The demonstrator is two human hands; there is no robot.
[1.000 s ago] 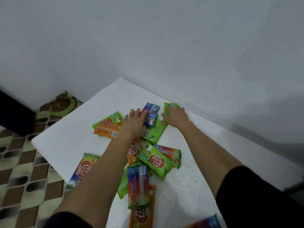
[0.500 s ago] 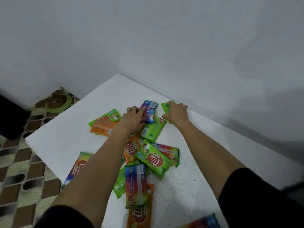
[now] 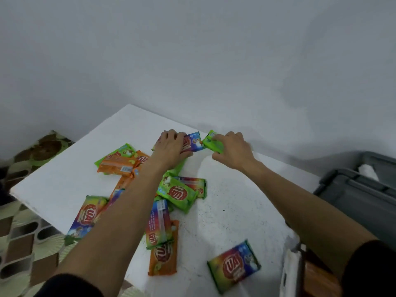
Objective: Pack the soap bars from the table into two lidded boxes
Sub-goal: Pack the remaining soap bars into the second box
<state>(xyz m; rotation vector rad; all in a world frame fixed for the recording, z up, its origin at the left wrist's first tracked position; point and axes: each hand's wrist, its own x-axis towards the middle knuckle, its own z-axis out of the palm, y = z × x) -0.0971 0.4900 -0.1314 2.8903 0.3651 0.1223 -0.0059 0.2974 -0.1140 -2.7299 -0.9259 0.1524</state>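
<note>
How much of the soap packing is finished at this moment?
Done: no packed bar is visible. In hand: the left hand grips a blue soap bar, the right hand a green soap bar, both on the table. Left: the other bars lie loose there; the grey box stands at the right.

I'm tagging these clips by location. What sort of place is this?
Likely a room in a home, not a shop: a white table by a bare wall, patterned floor tiles, and a grey plastic storage box beside it.

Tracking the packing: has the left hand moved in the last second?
Yes. The left hand has slid away from the orange bar toward the far edge of the table, and grips the blue bar.
</note>
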